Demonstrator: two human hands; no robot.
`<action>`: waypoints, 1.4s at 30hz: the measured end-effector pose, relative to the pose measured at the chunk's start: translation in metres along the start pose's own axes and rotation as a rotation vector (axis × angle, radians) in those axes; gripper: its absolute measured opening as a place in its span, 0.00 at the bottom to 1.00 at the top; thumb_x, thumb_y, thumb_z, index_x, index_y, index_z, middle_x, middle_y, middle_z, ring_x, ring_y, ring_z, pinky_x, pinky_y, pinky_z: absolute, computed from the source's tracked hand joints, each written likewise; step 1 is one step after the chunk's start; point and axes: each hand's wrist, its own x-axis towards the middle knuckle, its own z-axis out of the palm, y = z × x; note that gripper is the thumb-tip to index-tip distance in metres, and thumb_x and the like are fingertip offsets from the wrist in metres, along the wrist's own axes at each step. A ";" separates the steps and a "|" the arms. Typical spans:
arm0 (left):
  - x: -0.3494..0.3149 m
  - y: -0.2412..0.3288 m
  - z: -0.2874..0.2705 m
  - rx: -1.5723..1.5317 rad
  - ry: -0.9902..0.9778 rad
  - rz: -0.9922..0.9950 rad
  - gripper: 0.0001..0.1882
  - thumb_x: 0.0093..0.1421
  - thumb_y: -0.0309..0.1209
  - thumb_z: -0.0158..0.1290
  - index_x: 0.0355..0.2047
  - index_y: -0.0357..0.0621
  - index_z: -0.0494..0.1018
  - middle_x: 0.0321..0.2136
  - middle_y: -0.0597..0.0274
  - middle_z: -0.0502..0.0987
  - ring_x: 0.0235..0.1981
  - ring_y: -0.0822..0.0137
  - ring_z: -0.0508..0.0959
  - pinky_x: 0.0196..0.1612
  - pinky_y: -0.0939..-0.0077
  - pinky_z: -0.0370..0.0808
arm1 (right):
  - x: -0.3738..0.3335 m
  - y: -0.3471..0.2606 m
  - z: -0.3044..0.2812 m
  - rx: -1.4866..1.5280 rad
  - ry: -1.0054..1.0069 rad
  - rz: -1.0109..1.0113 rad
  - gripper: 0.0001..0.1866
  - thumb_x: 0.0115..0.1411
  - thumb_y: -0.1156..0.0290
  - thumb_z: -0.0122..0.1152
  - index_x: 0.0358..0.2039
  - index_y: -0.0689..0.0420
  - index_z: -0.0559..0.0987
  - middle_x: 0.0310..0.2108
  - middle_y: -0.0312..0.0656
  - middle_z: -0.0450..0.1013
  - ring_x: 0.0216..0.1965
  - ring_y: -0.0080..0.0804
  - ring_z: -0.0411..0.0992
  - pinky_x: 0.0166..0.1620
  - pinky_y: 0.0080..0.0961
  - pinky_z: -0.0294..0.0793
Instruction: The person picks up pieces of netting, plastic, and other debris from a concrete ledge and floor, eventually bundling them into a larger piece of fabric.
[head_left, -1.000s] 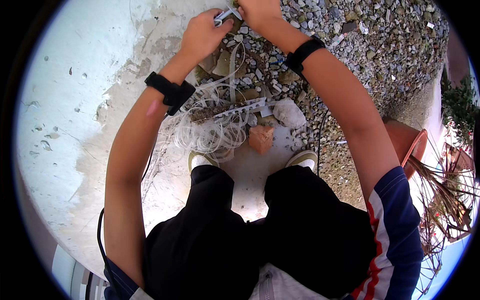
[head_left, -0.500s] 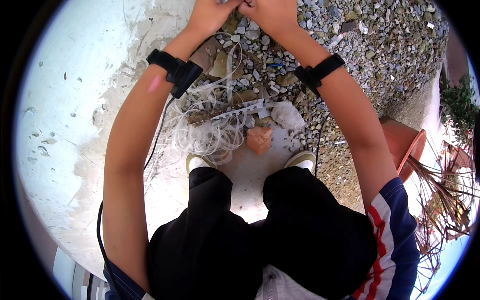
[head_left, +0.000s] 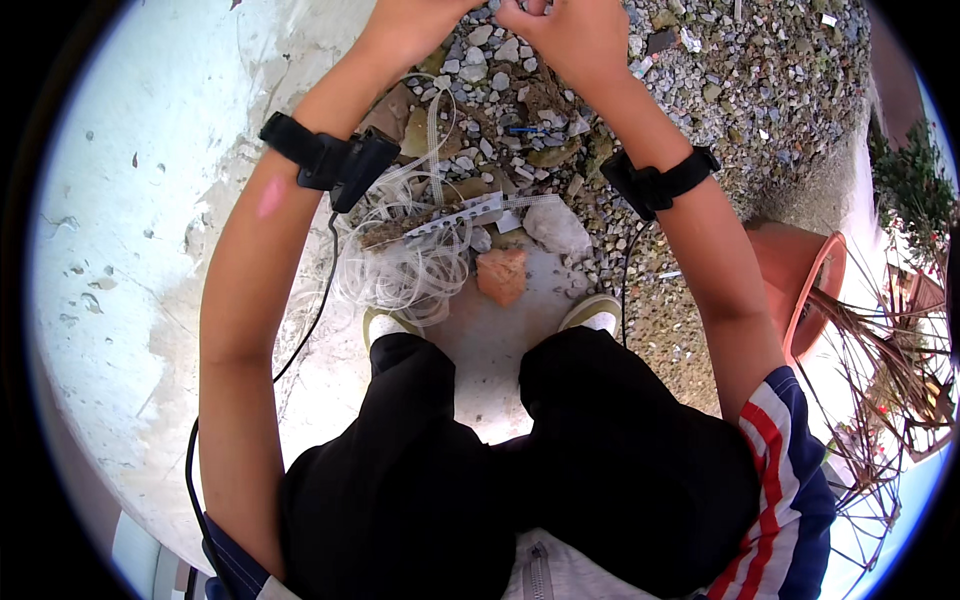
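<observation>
My left hand (head_left: 415, 22) reaches to the top edge of the view, where its fingers are cut off. To its right, apart from it by a small gap, is my right hand (head_left: 580, 40), its thumb and fingers curled together. Whatever it may pinch is hidden at the edge. Beneath both hands lies grey gravel (head_left: 485, 60) with larger stones. Nearer my feet are a tangle of clear plastic strapping (head_left: 400, 280), a perforated white strip (head_left: 455, 218), a pale rock (head_left: 557, 228) and an orange-red brick piece (head_left: 501, 276).
A terracotta pot (head_left: 790, 275) with dry stalks (head_left: 870, 340) lies tipped at the right, beside a green shrub (head_left: 915, 185). Weathered pale concrete (head_left: 130, 230) spreads on the left. Black cables (head_left: 325, 290) run from the straps on my forearms.
My hands have drawn apart; the right one has shifted rightward and its fingers show more. The ground has slid slightly left in view.
</observation>
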 end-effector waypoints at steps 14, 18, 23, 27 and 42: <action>-0.021 -0.034 0.056 0.092 -0.126 -0.196 0.17 0.55 0.39 0.61 0.42 0.46 0.78 0.23 0.77 0.70 0.19 0.82 0.60 0.24 0.84 0.58 | 0.002 0.040 -0.096 0.524 0.248 0.419 0.06 0.58 0.72 0.60 0.30 0.63 0.77 0.19 0.33 0.73 0.14 0.13 0.64 0.16 0.12 0.61; -0.021 -0.043 0.061 0.097 -0.120 -0.132 0.17 0.55 0.39 0.61 0.43 0.45 0.78 0.22 0.77 0.70 0.20 0.82 0.61 0.27 0.84 0.61 | 0.013 0.046 -0.105 0.556 0.301 0.419 0.06 0.59 0.73 0.58 0.29 0.63 0.77 0.20 0.34 0.73 0.12 0.14 0.63 0.14 0.13 0.61; -0.024 -0.027 0.061 0.077 -0.157 -0.261 0.17 0.55 0.39 0.61 0.43 0.44 0.78 0.22 0.76 0.72 0.20 0.83 0.61 0.28 0.84 0.61 | 0.015 0.051 -0.111 0.650 0.295 0.407 0.06 0.59 0.73 0.58 0.28 0.62 0.78 0.21 0.34 0.75 0.13 0.12 0.62 0.16 0.12 0.58; -0.029 -0.023 0.054 0.101 -0.178 -0.197 0.19 0.53 0.41 0.63 0.41 0.42 0.79 0.31 0.68 0.80 0.29 0.77 0.73 0.36 0.78 0.70 | 0.021 0.033 -0.110 0.625 0.324 0.356 0.07 0.58 0.72 0.58 0.28 0.62 0.79 0.23 0.35 0.76 0.14 0.11 0.60 0.17 0.11 0.53; -0.077 0.034 0.017 0.298 -0.263 -0.299 0.22 0.49 0.41 0.67 0.36 0.38 0.75 0.32 0.62 0.80 0.36 0.73 0.78 0.41 0.77 0.74 | -0.013 0.011 -0.093 0.855 0.223 0.740 0.09 0.59 0.70 0.56 0.26 0.61 0.79 0.23 0.35 0.75 0.15 0.14 0.61 0.18 0.15 0.57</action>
